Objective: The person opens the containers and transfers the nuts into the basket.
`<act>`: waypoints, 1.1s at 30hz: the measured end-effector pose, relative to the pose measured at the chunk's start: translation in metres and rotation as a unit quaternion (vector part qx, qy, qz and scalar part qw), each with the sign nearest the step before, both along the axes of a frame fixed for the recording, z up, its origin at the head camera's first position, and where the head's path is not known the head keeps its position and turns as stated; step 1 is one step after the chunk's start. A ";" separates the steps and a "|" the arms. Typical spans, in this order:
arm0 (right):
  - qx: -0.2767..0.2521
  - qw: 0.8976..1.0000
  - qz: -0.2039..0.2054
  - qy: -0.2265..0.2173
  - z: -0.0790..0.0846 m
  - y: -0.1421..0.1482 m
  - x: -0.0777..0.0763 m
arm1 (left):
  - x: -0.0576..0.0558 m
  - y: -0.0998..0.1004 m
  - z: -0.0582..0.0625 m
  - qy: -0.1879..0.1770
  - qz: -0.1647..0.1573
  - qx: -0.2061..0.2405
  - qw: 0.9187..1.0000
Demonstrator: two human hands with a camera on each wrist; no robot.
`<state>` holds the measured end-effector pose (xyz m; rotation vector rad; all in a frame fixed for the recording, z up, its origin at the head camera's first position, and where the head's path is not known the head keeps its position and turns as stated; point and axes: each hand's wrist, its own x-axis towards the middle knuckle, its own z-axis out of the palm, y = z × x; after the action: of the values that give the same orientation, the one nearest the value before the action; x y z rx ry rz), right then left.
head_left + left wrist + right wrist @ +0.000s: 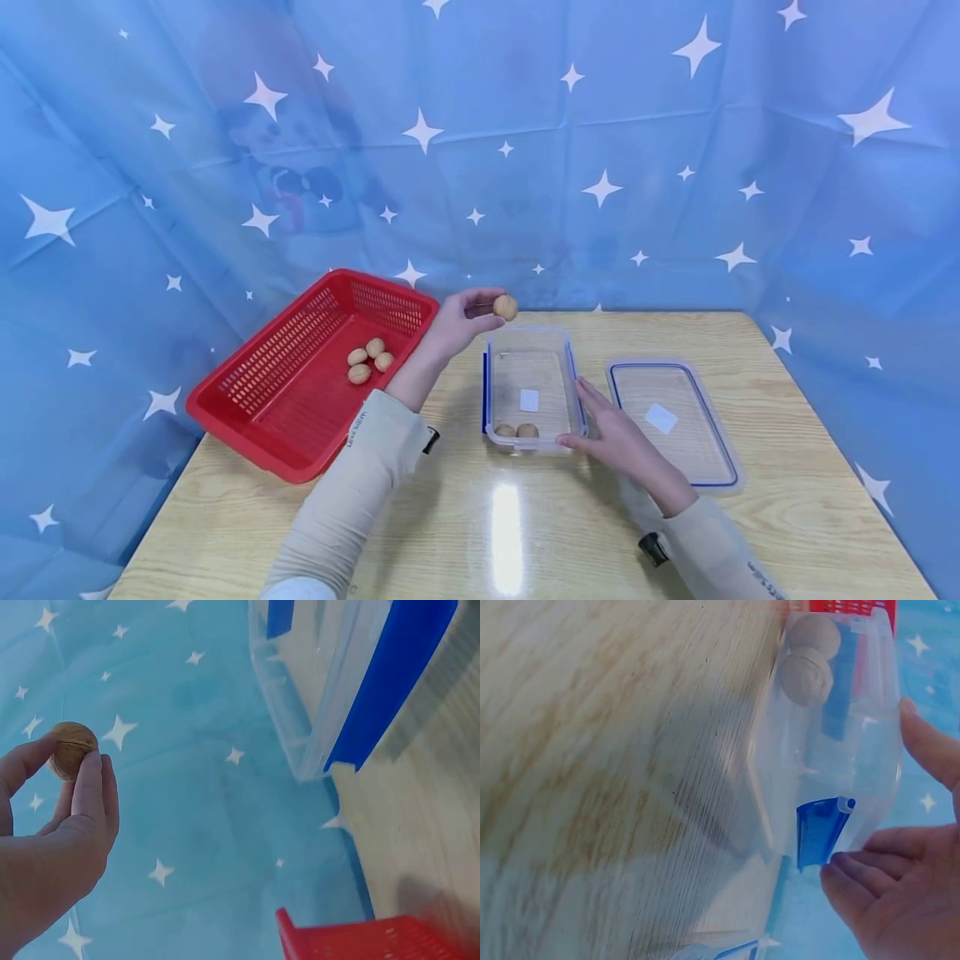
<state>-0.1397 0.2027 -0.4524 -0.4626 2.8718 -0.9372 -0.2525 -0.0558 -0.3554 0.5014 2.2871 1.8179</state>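
Observation:
My left hand pinches a walnut between thumb and fingertips, raised above the far left end of a clear plastic food container. The left wrist view shows the same walnut at the fingertips. Two walnuts lie inside the container at its near end. My right hand rests against the container's right side and near right corner, fingers fairly straight and thumb at the rim. In the right wrist view, a blue clip flap hangs beside those fingers.
A red plastic basket stands at the left with several walnuts in it. The container's clear lid, with a blue seal, lies flat to the right. A blue star-patterned cloth hangs behind the wooden table.

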 end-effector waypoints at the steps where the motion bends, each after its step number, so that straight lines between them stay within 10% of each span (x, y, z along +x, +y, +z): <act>1: 0.000 1.000 0.000 0.000 0.000 0.000 0.000 | -0.001 -0.003 0.002 -0.001 0.006 -0.003 1.000; 18: 0.001 1.000 0.000 0.002 0.000 0.000 -0.001 | -0.015 -0.072 0.029 -0.003 0.102 -0.047 0.994; 33: 0.001 1.000 -0.005 -0.004 0.003 0.001 0.000 | -0.022 -0.135 0.027 -0.008 0.159 -0.053 0.986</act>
<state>-0.1392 0.2037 -0.4496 -0.4447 2.8695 -0.9339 -0.2740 -0.1904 -0.3280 0.1087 2.5556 1.8069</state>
